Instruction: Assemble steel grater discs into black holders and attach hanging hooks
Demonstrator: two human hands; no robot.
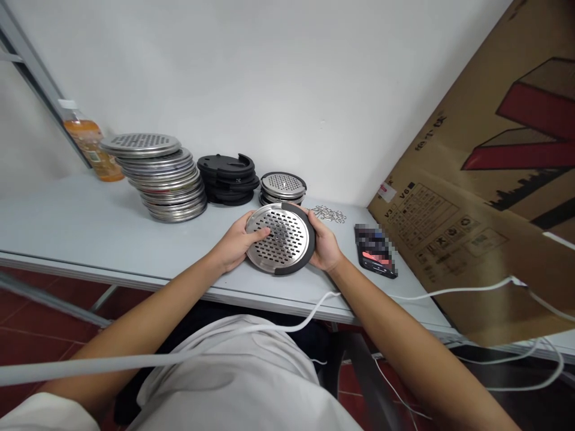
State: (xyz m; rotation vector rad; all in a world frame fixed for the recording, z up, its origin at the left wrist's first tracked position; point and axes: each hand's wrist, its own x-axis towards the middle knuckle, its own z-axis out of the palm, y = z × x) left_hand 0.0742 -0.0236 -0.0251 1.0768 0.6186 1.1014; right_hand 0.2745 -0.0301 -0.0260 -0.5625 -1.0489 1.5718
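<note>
1. While both hands grip it, we see a round perforated metal disc (pixel 278 237) with a black ring (pixel 309 242) round its right edge, held tilted just above the near part of the grey table (pixel 81 227).
2. Left hand (pixel 236 242): fingers curled on the disc's left rim, thumb laid across the perforated face.
3. Right hand (pixel 324 245): fingers wrapped round the black ring on the right side, closed on it.
4. Behind the disc, near the wall: a small stack of ringed discs (pixel 283 187), a pile of black rings (pixel 228 177), and a taller leaning stack of metal discs (pixel 162 175).
5. Far left, an orange drink bottle (pixel 90 142) stands upright beside the tall stack.
6. Just right of the disc we note a heap of small wire clips (pixel 329 213), then a phone (pixel 375 250) lying flat.
7. A big cardboard box (pixel 485 179) leans over the table's right end, close to the phone.
8. White cable (pixel 269 326) crosses our lap below the table edge; nothing lies between hands and stacks.
</note>
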